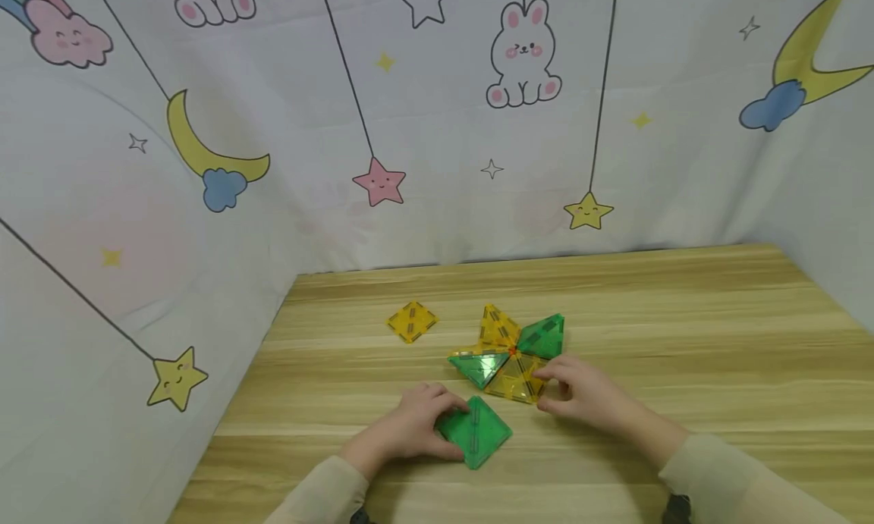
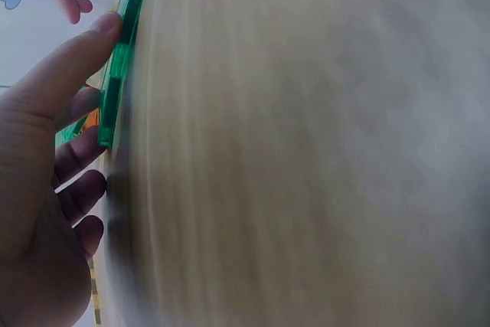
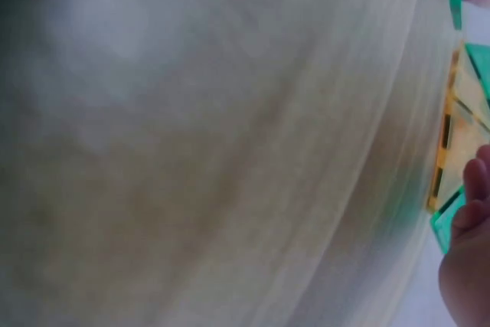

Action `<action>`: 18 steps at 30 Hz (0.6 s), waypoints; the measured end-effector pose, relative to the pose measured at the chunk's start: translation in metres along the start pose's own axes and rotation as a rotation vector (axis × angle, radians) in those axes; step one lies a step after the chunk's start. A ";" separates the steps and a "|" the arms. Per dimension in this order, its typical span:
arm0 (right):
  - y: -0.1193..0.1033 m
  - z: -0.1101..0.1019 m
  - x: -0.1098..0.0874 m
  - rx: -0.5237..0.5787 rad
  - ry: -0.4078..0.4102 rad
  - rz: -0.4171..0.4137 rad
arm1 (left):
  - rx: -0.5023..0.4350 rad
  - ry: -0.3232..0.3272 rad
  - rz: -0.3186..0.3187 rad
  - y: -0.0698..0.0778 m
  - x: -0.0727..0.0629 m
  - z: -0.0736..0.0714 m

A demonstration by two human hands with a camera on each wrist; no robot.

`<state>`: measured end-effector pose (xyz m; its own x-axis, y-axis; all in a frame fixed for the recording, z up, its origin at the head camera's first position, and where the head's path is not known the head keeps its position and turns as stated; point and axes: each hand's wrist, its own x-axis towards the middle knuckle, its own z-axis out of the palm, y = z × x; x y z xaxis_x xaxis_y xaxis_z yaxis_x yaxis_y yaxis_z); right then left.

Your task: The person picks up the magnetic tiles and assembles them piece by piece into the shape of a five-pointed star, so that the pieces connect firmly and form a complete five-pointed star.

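Note:
My left hand holds a pair of green triangular magnetic tiles, joined into a diamond, between thumb and fingers. In the left wrist view, the green tiles' edge lies close to the tabletop, with the thumb against it. Beyond it is a flower-like group of yellow and green triangular tiles meeting at one centre. My right hand grips the near right corner of its yellow tiles, thumb and fingers on either side. A green tile stands out at the group's far right, another green tile at its left.
A separate yellow diamond of two tiles lies farther back on the left. Everything rests on a wood-grain table. A white printed curtain hangs along the table's back and sides.

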<state>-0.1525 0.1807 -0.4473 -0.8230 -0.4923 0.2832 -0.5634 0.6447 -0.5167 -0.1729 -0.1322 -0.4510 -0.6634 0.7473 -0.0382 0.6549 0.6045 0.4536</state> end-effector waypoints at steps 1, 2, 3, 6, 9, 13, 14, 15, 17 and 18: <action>-0.001 0.000 -0.001 -0.001 -0.016 -0.005 | -0.004 -0.014 0.005 0.002 0.001 0.000; -0.001 0.001 -0.002 -0.003 -0.034 -0.005 | -0.013 -0.025 0.011 0.003 0.002 0.000; -0.002 0.002 -0.003 -0.011 -0.046 -0.012 | -0.016 -0.035 0.015 0.005 0.003 0.000; -0.004 0.004 -0.007 -0.005 -0.080 -0.014 | -0.028 -0.061 0.024 0.009 0.007 -0.001; -0.005 0.008 -0.011 0.000 -0.088 -0.047 | -0.023 -0.076 0.040 0.014 0.012 0.001; -0.005 0.012 -0.017 0.030 -0.083 -0.112 | -0.022 -0.093 0.069 0.020 0.018 0.003; -0.005 0.013 -0.018 0.043 -0.084 -0.122 | -0.025 -0.096 0.072 0.021 0.019 0.004; -0.005 0.013 -0.019 0.050 -0.085 -0.127 | -0.029 -0.099 0.076 0.022 0.019 0.004; -0.006 0.014 -0.022 0.054 -0.089 -0.134 | -0.045 -0.106 0.077 0.023 0.020 0.004; -0.006 0.014 -0.023 0.048 -0.090 -0.137 | -0.065 -0.112 0.069 0.023 0.020 0.004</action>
<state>-0.1292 0.1797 -0.4617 -0.7277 -0.6255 0.2814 -0.6642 0.5402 -0.5167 -0.1694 -0.1024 -0.4451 -0.5704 0.8149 -0.1028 0.6701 0.5341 0.5155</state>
